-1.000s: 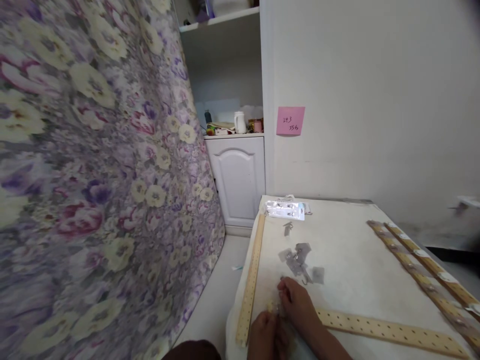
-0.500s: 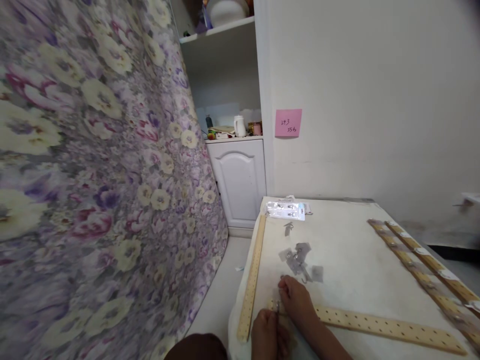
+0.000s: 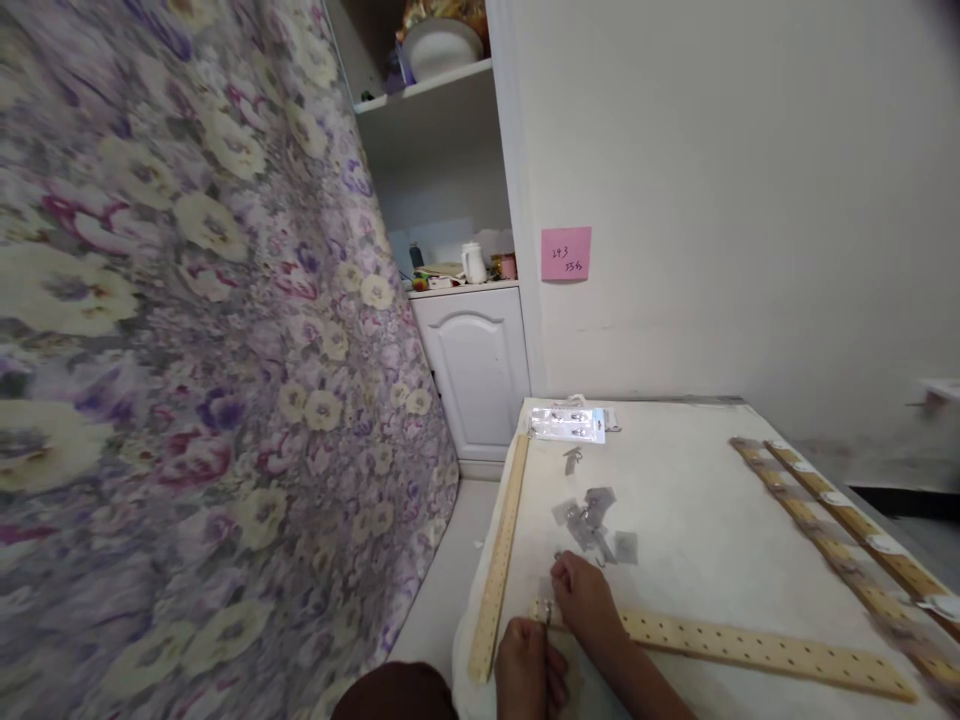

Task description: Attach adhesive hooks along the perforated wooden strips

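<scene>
A long wooden strip with rows of holes (image 3: pixel 765 645) lies across the near part of the table, its left end between my hands. On that end sits a small metal hook (image 3: pixel 547 608) with a clear square backing. My left hand (image 3: pixel 522 662) is closed at the strip's near edge, fingertips beside the hook. My right hand (image 3: pixel 587 597) reaches over the strip in a pinch, its fingertips just above the hook. Whatever either hand pinches is too small or hidden to make out. Just beyond lies a loose pile of clear-backed hooks (image 3: pixel 589 515).
A second holed strip (image 3: pixel 501 560) runs along the table's left edge. At the back lies a clear blister pack (image 3: pixel 566 424). More wooden strips with clear pieces on them (image 3: pixel 825 530) line the right side. A floral curtain (image 3: pixel 225 400) hangs at the left.
The view has shifted slightly. My hands stay closed at the strip's left end, with the right fingertips moved a little; the objects on the table lie as before.
</scene>
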The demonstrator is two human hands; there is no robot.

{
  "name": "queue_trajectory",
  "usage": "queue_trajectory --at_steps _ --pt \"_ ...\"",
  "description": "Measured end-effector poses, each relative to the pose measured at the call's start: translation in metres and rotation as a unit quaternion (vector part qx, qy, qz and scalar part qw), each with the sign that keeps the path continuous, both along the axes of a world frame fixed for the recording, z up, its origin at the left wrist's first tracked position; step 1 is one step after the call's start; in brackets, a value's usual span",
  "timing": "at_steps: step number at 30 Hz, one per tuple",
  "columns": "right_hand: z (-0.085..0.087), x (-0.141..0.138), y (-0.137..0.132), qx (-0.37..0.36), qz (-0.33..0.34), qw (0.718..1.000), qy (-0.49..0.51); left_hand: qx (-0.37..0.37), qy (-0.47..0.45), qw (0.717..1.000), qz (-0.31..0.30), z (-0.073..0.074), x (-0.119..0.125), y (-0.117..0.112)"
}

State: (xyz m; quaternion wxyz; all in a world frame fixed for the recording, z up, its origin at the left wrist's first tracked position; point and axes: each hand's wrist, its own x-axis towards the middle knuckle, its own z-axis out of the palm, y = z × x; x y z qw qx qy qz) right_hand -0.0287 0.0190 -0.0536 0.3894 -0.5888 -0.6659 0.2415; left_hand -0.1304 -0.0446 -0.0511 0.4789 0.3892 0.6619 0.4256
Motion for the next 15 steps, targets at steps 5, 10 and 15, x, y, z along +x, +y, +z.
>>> queue_trajectory --at_steps 5,10,15 --pt "0.0009 0.0004 -0.0007 -0.006 -0.001 1.000 0.014 -0.001 -0.015 1.000 -0.001 0.0042 0.0014 -0.0001" --pt "0.0016 0.0007 -0.0003 -0.016 0.003 0.999 0.031 0.000 0.000 1.000 0.001 0.0059 0.0024 0.0002" --pt "0.0012 0.0008 0.0005 -0.046 0.013 0.997 0.060 -0.003 0.015 1.000 0.005 0.0021 0.0033 0.0013"
